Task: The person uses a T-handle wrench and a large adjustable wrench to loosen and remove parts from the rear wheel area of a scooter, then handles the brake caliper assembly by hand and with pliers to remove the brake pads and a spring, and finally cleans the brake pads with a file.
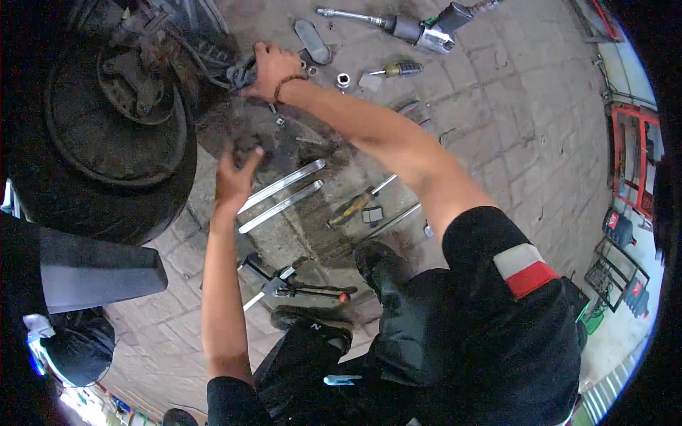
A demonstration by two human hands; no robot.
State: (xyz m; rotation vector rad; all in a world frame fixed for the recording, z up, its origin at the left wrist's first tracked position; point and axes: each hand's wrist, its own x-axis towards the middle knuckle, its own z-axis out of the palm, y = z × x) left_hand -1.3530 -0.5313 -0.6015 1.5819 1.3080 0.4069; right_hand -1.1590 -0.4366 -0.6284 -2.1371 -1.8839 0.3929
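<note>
My right hand (275,71) is curled on a dark metal part (240,77) low on the vehicle, beside a wheel (121,177) with a round hub plate (130,85). My left hand (238,174) hangs nearer to me, slightly blurred, thumb and fingers apart, with nothing visible in it. Two long flat silver levers (283,206) lie just right of it. Near my right hand are a flat grey plate (312,42), a socket (343,80) and a small yellow-handled screwdriver (401,69) by a pale scraper-like piece (371,81). What my right fingertips touch is partly hidden.
A silver-and-black power tool (419,32) lies at the top. Another screwdriver (348,209) and assorted tools (280,284) lie by my shoes. A red metal frame (625,160) and black racks (607,277) stand at right. A grey panel (99,273) juts out at left.
</note>
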